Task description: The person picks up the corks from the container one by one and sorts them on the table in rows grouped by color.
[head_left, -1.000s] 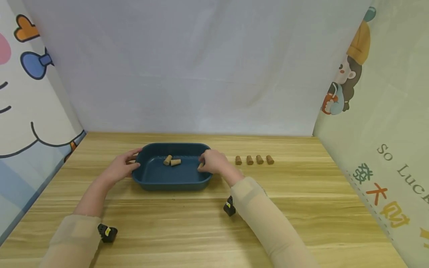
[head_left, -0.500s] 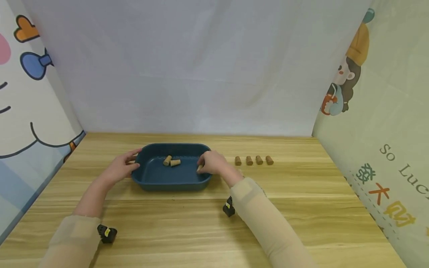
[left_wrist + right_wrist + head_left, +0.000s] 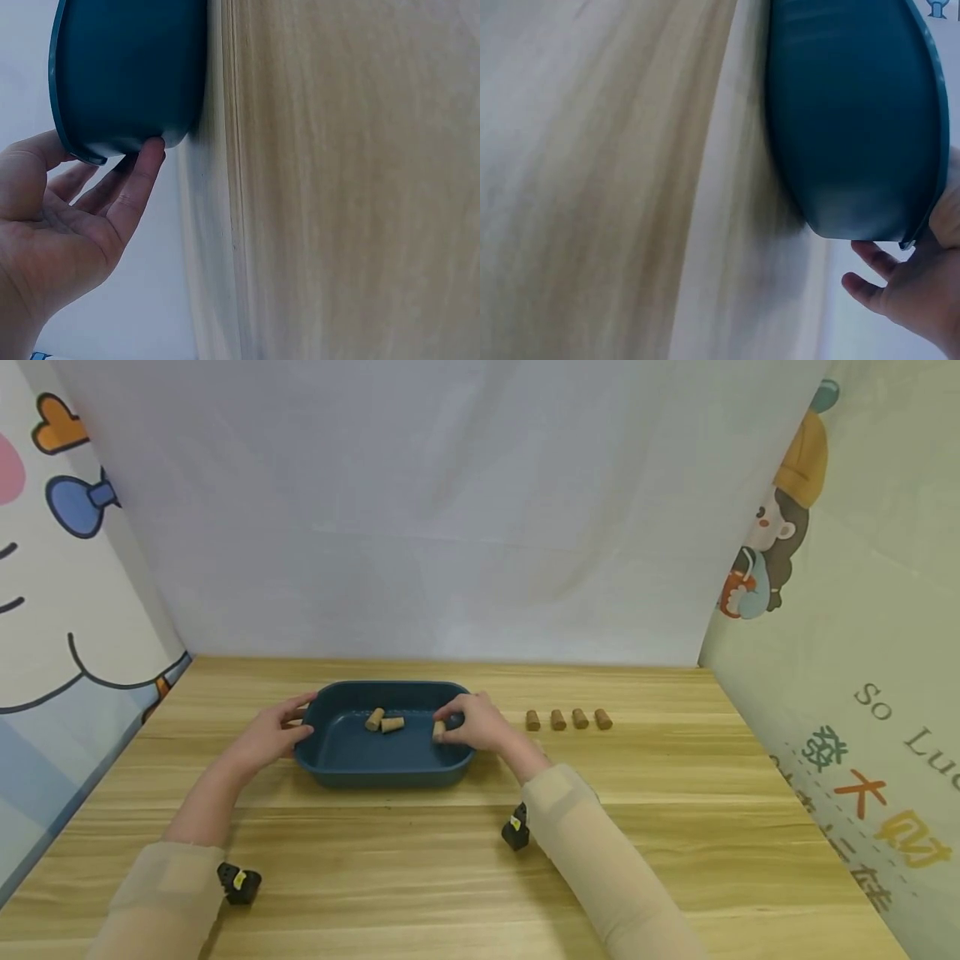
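Observation:
A dark blue oblong tub [image 3: 386, 779] sits on the table. My left hand [image 3: 270, 731] grips its left end, with a finger over the rim and others against the outer wall in the left wrist view. My right hand [image 3: 480, 724] reaches over the right rim. Its thumb and index finger pinch a small tapered cork [image 3: 438, 732] inside the tub. In the right wrist view the tub wall [image 3: 855, 127] hides the cork and the thumb and index fingertips. Two more corks, one tilted [image 3: 375, 719] and one on its side [image 3: 392, 724], lie close together toward the back left of the tub.
Right of the tub, several corks [image 3: 558, 719] stand in a row on the wooden table [image 3: 390, 877]. A pale cloth [image 3: 450, 527] hangs behind the table. Printed panels rise at the left [image 3: 82, 593] and right [image 3: 847, 635].
The right hand has shifted slightly left within the tub with the cork, and its thumb and index finger show more of the cork between them. The left hand stays in place.

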### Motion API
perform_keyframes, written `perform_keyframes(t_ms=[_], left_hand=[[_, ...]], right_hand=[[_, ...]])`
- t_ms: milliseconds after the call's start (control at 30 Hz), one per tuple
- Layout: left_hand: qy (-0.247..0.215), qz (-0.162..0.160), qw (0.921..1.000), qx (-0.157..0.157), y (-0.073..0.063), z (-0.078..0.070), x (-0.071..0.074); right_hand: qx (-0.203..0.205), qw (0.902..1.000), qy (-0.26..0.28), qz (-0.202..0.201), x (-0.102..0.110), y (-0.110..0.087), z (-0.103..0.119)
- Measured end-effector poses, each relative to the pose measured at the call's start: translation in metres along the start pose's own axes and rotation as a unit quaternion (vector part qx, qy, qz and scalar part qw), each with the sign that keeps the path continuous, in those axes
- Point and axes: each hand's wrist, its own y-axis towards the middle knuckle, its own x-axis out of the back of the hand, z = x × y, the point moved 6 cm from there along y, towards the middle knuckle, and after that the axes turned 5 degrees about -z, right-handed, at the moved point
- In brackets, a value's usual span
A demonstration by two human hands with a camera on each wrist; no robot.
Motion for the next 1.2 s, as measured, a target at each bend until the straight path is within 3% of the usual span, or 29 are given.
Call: perform_keyframes(t_ms=[333, 800, 1200], left_hand=[[-0.005, 0.001, 1.0, -0.004, 0.0, 0.0, 0.0], [-0.009, 0.002, 0.9999, -0.008, 0.002, 0.003, 0.0], [-0.014, 0.001, 0.9999, -0.005, 0.002, 0.002, 0.0]], right_hand=[[0.042, 0.9932, 0.074, -0.079, 0.008, -0.005, -0.003], [0.019, 0.985, 0.135, -0.106, 0.026, -0.019, -0.01], [0.022, 0.9796, 0.16, -0.12, 0.056, -0.048, -0.009]])
